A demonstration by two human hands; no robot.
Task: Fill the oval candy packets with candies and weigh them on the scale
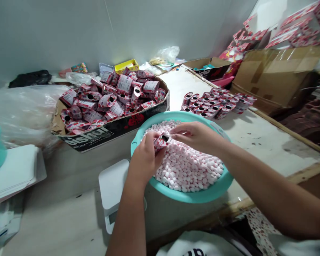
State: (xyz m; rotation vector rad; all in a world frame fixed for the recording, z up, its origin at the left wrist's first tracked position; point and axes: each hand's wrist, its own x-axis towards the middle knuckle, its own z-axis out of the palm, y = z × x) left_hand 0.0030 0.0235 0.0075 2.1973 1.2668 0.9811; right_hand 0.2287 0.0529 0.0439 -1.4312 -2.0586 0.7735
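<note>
Carton, one (pixel 160 143), small, printed in red and white, dark opening in its end: held above the basin, in the left hand (pixel 146 156), its fingers clasped around the sides. Right hand (pixel 196 134): fingers bent together beside the opening; whether they pinch anything cannot be told. Basin, one (pixel 188 197), turquoise, round, on the tabletop (pixel 66 213), filled with small white and pale pink pieces (pixel 188 169), loose. Scale, one (pixel 114 182), white, flat plate, left of the basin, partly covered by the left forearm. Open box, one (pixel 124 125), cardboard, dark printed front, behind the basin to the left, heaped with similar cartons (pixel 117 94) lying at various angles. Grouped cartons (pixel 212 103), many, packed closely, openings upward, behind the basin to the right. Tray, one (pixel 126 66), yellow, beyond the heaped box.
</note>
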